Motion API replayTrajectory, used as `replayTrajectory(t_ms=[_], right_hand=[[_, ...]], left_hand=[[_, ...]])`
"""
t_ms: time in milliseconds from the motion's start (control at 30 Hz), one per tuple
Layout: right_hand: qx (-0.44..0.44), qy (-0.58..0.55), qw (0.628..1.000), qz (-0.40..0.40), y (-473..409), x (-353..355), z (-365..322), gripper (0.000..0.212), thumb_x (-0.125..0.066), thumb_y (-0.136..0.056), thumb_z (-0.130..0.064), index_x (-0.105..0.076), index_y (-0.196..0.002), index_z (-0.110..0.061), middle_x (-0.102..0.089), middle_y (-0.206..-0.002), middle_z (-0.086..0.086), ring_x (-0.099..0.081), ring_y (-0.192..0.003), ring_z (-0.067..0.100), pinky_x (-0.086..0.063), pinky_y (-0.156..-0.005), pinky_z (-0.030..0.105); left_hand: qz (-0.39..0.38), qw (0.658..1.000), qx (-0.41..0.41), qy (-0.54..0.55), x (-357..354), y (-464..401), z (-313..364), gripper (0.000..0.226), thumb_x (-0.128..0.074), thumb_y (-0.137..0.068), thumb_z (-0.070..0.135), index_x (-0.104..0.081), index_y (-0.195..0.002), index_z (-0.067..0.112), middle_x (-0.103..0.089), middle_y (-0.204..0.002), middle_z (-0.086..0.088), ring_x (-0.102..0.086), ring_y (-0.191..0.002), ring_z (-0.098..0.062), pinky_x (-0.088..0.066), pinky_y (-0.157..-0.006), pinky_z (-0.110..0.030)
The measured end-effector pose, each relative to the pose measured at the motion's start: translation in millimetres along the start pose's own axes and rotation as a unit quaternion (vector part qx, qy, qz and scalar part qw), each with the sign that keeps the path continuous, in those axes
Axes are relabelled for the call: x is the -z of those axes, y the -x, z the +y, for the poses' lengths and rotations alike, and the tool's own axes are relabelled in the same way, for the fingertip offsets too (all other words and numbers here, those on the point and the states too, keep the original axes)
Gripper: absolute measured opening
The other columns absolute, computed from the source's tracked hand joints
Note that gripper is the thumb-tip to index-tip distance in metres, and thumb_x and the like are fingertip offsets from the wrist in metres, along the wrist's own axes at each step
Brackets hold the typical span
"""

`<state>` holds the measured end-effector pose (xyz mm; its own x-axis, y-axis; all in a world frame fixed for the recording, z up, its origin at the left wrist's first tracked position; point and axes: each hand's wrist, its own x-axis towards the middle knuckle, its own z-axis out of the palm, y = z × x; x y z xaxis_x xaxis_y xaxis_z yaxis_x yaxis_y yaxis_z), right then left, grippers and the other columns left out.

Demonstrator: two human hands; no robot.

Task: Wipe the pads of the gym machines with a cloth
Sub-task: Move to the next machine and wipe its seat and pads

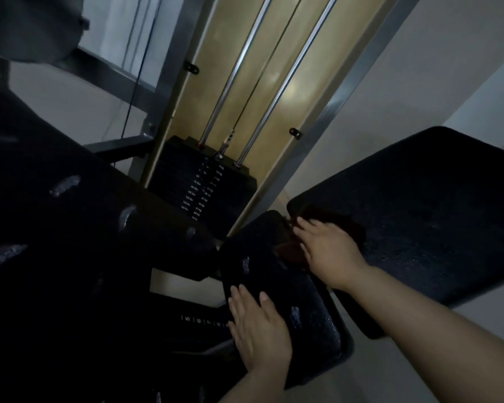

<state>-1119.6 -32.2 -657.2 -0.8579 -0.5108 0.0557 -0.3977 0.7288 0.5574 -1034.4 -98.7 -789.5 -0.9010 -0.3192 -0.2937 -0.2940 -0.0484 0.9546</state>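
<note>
In the head view, a dark reddish cloth [300, 245] is pressed flat under the right hand [329, 248], the fingers spread and nearly straight, so the grip is open rather than closed round it. The cloth is laid across the gap between the small black pad [285, 286] and the larger black pad [419, 216] on the right; much of it is hidden by the hand. The left hand [259, 330] is rested flat on the small pad's near edge, nothing held. Behind, a weight stack [198, 175] with guide rods [285, 82] is seen. On the left, dark machine parts are too dim to tell.
</note>
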Motion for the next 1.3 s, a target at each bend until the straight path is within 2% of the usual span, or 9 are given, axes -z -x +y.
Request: replayTrajectory(t_ms=[133,267,367,467,633,833,1000,1133,1300], right_hand=[[0.008,-0.055,0.998,0.021,53.2,4.2,0.9,0.069,-0.086,-0.041,0.006,-0.071,-0.107,-0.008,-0.069,-0.11,0.009,-0.07,-0.091,0.022,-0.053,-0.079,0.03],[-0.054,-0.21,0.968,0.128,75.5,8.9,-15.3,0.052,-0.066,-0.078,0.013,-0.062,-0.124,-0.011,-0.053,-0.129,-0.005,-0.052,-0.116,0.007,-0.025,-0.102,0.004],[0.003,-0.178,0.983,0.052,82.8,-8.0,-42.3,0.043,-0.062,-0.085,-0.022,-0.06,-0.128,-0.015,-0.052,-0.137,0.005,-0.053,-0.117,0.015,-0.042,-0.099,0.024],[0.013,-0.065,0.997,-0.03,61.2,-25.0,-46.0,0.052,-0.037,-0.081,-0.037,-0.07,-0.111,-0.01,-0.07,-0.108,0.01,-0.067,-0.089,0.022,-0.054,-0.082,0.035],[0.026,0.01,0.999,-0.033,-18.9,-33.0,-37.1,0.05,-0.028,-0.104,-0.026,-0.021,-0.148,-0.004,-0.024,-0.154,0.012,-0.031,-0.136,0.025,-0.02,-0.113,0.033],[-0.048,0.008,0.996,-0.073,-100.5,-34.3,-38.0,0.047,-0.034,-0.102,-0.032,-0.036,-0.14,-0.004,-0.031,-0.149,0.016,-0.033,-0.133,0.028,-0.028,-0.108,0.034],[-0.036,0.079,0.989,-0.116,-43.2,-23.2,-55.7,0.062,-0.027,-0.1,-0.048,-0.013,-0.152,-0.018,-0.004,-0.159,0.012,-0.014,-0.141,0.036,-0.014,-0.116,0.044],[-0.027,0.075,0.992,-0.101,29.7,-17.0,-69.1,0.062,-0.041,-0.095,-0.045,-0.031,-0.148,-0.015,-0.034,-0.149,0.014,-0.039,-0.126,0.034,-0.03,-0.108,0.046],[-0.022,0.04,0.996,-0.079,99.5,-21.0,-77.9,0.069,-0.087,-0.044,-0.036,-0.074,-0.106,-0.01,-0.07,-0.101,0.014,-0.064,-0.082,0.035,-0.042,-0.085,0.048]], left_hand=[[-0.009,0.999,0.013,0.028,1.0,3.0,-17.1,0.055,-0.017,-0.102,0.036,-0.009,-0.152,0.014,-0.004,-0.16,0.004,0.0,-0.146,-0.01,0.0,-0.118,-0.032],[-0.024,0.998,0.008,0.051,2.3,1.8,-20.4,0.055,-0.015,-0.102,0.038,-0.005,-0.152,0.018,0.002,-0.159,0.008,0.006,-0.145,-0.007,0.007,-0.116,-0.029],[-0.015,0.995,0.015,0.093,1.9,0.7,-19.3,0.053,-0.016,-0.102,0.035,-0.008,-0.151,0.018,-0.003,-0.159,0.008,0.003,-0.145,-0.006,0.007,-0.115,-0.026],[-0.019,0.995,0.012,0.101,3.1,-0.7,-20.0,0.052,-0.014,-0.102,0.034,-0.009,-0.151,0.019,-0.005,-0.159,0.009,0.002,-0.145,-0.005,0.005,-0.117,-0.027],[-0.018,0.994,0.018,0.108,2.6,-4.2,-18.6,0.052,-0.017,-0.102,0.035,-0.009,-0.151,0.02,-0.008,-0.159,0.008,-0.001,-0.145,-0.005,0.004,-0.116,-0.026],[-0.029,0.991,0.002,0.134,3.5,-3.4,-22.9,0.053,-0.016,-0.101,0.038,-0.008,-0.151,0.023,-0.01,-0.158,0.01,-0.002,-0.144,-0.004,0.003,-0.118,-0.029],[-0.021,0.982,0.015,0.188,4.0,-3.0,-24.4,0.053,-0.018,-0.101,0.042,-0.015,-0.151,0.025,-0.017,-0.158,0.005,-0.011,-0.145,-0.01,-0.008,-0.119,-0.037],[-0.009,0.972,0.03,0.232,5.0,-2.9,-25.8,0.05,-0.021,-0.102,0.042,-0.021,-0.15,0.028,-0.023,-0.156,0.002,-0.019,-0.144,-0.015,-0.016,-0.118,-0.041],[-0.016,0.978,0.02,0.209,5.6,0.6,-24.9,0.051,-0.02,-0.101,0.042,-0.019,-0.15,0.029,-0.02,-0.157,0.004,-0.014,-0.145,-0.013,-0.014,-0.119,-0.041]])
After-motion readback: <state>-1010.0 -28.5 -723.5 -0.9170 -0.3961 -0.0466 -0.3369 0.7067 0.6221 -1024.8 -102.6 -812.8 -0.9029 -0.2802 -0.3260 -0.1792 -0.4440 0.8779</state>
